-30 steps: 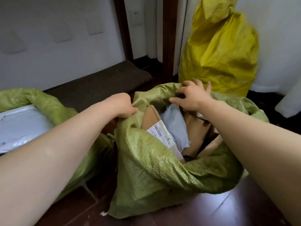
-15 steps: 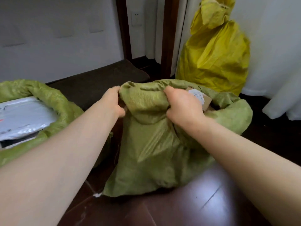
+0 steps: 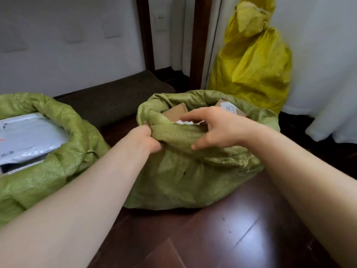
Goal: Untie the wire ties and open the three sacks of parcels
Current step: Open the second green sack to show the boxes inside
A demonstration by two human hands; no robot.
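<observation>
A green woven sack point(image 3: 185, 176) stands open in the middle of the floor, its rim rolled down, with cardboard parcels point(image 3: 176, 113) showing inside. My left hand point(image 3: 146, 140) grips the near rolled rim of this sack. My right hand point(image 3: 218, 126) hovers over the same rim with fingers spread and relaxed, holding nothing. A second green sack point(image 3: 63, 157) lies open at the left with a grey mailer bag point(image 3: 29, 136) inside. A yellow sack point(image 3: 253, 60) stands at the back right, its neck still bunched shut at the top.
Dark glossy wooden floor point(image 3: 241, 229) in front. A dark mat point(image 3: 116, 97) lies behind the sacks along a white wall. White curtains point(image 3: 328, 74) hang at the right behind the yellow sack. A dark door frame point(image 3: 195, 45) stands at the back.
Both hands pulled the middle sack's rim toward me and rolled it down. My right hand has let go of the rim and opened; my left hand still grips it.
</observation>
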